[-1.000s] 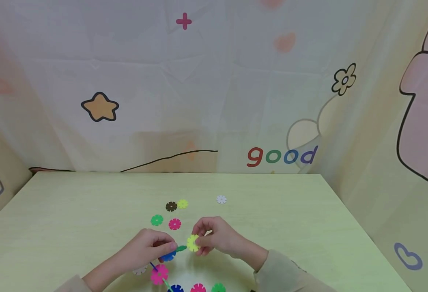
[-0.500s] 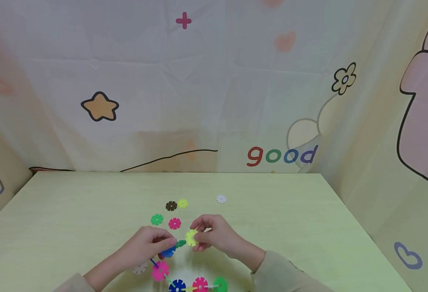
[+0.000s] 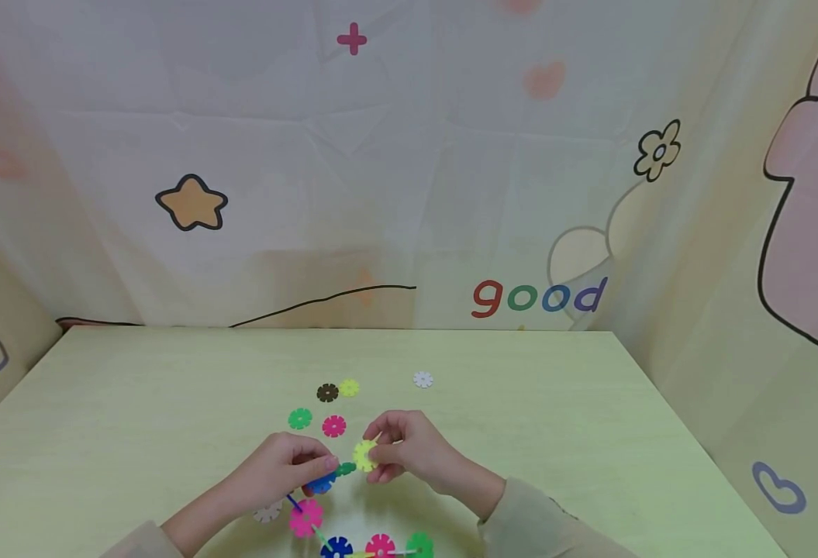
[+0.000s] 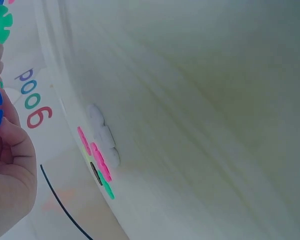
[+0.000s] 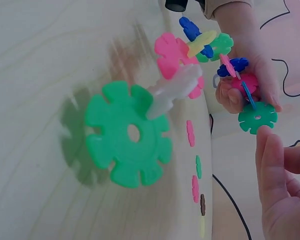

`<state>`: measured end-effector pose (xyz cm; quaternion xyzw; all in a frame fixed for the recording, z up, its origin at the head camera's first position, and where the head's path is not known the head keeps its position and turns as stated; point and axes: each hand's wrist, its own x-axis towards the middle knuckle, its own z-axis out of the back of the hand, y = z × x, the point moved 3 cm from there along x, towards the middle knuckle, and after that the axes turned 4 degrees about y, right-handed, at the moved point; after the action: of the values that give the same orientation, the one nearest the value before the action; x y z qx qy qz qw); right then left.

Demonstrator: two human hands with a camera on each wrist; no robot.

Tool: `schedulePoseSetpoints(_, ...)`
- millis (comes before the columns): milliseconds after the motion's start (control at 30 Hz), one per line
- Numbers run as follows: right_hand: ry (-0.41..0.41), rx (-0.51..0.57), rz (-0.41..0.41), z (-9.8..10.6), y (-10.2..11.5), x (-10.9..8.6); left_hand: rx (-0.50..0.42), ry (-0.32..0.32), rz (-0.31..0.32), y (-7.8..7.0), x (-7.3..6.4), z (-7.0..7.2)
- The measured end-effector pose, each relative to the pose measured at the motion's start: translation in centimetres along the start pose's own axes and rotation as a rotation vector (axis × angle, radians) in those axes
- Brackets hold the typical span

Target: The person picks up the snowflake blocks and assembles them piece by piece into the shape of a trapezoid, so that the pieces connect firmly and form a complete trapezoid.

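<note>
My left hand (image 3: 286,469) pinches a blue notched snowflake disc (image 3: 322,484) at the upper end of a chain of interlocking discs. From it a green disc (image 3: 346,468), seen nearly edge-on, points to the right. Thumb and fingers of my right hand (image 3: 419,453) pinch a yellow disc (image 3: 364,456) at that green disc's tip; whether their slots engage cannot be told. Below, the chain runs through a pink disc (image 3: 306,518) and a dark blue disc (image 3: 337,545) to a green end disc (image 5: 127,135), large in the right wrist view beside a white disc (image 5: 177,90).
Beyond the hands, loose brown (image 3: 327,393), yellow (image 3: 349,387), green (image 3: 300,418) and pink (image 3: 334,426) discs lie on the pale table (image 3: 171,387). A white disc (image 3: 422,380) lies further right. Another whitish disc (image 3: 267,513) shows beneath the left forearm. A printed curtain (image 3: 276,155) borders the table.
My right hand has shifted slightly up and left with the yellow disc. The chain's lower part rose a little into the head view, then dipped slightly. The left hand barely moved.
</note>
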<state>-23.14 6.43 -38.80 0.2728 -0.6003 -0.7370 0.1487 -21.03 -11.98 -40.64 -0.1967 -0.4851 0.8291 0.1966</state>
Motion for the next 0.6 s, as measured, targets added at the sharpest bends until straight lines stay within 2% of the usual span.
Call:
schedulePoseSetpoints(433, 0.036, 0.031, 0.007, 0.04, -0.55, -0.14, -0.006, -0.001, -0.002, -0.03, 0.04, -0.04)
schedulePoseSetpoints(600, 0.025, 0.044, 0.006, -0.15, -0.74, 0.00, -0.026, -0.010, 0.000, -0.10, 0.10, -0.20)
